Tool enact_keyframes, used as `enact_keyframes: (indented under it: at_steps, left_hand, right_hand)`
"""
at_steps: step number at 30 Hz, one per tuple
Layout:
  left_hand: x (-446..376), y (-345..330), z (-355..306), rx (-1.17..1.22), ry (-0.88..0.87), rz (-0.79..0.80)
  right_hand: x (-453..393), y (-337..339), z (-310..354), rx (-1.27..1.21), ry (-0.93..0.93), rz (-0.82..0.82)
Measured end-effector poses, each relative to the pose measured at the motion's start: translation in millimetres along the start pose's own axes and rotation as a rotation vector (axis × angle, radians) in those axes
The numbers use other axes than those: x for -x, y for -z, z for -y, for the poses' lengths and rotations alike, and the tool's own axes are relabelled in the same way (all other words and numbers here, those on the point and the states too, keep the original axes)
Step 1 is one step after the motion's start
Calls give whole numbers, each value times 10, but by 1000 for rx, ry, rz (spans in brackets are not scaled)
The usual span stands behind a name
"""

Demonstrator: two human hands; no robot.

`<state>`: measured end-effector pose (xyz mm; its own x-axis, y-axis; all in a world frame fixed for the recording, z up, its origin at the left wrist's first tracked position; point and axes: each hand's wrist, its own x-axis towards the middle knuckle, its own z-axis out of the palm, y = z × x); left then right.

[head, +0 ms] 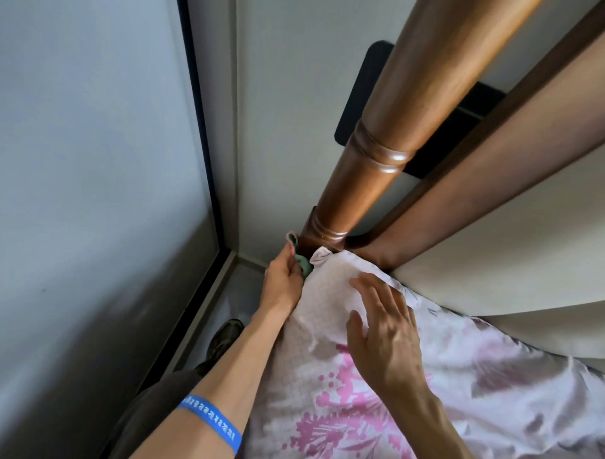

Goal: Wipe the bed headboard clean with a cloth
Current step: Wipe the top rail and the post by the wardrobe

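From the head camera I look steeply down along the turned, glossy brown wooden post of the bed headboard [376, 183], whose long axis runs from the upper right of the view down toward the lower middle, its ringed foot ending just above the corner of the bed. My left hand [283, 281] is down at that foot, fingers curled around a small crumpled cloth, green with a pinkish edge [72, 0], which it pinches tight against the left side of the post's base; the cloth's long axis lies roughly along the post, one end poking up beside the lowest ring and the other tucked between my hand and the bedding. How much of the cloth touches the wood I cannot tell, as my hand hides part of it. My right hand [383, 331] lies flat with its fingers spread and straight, pressing on the white pillow with pink floral print [343, 393], fingertips pointing up toward the post and holding nothing. To the right of the post, the headboard's pale beige padded panel [510, 236] sits in a dark wooden frame. A blue wristband with white lettering [211, 422] circles my left forearm. A grey wall [98, 163] fills the left side, and a dark shoe [226, 337] shows on the floor below.
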<state>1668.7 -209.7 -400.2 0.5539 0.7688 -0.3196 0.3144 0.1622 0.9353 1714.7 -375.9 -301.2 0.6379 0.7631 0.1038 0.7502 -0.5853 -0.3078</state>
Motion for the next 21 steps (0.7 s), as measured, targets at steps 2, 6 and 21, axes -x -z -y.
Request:
enact_keyframes:
  at_steps: [2,6,21]
  left_hand:
    - [75,26,-141,-13,-97,-27]
    - [233,23,-485,-31,-240,-146]
    - [1374,62,-1790,139,-444,-23]
  right_hand:
    - [8,-10,14,12,-4,4]
    - [63,16,72,6,-36,44]
    - [483,1349,363,-352,-20,-192]
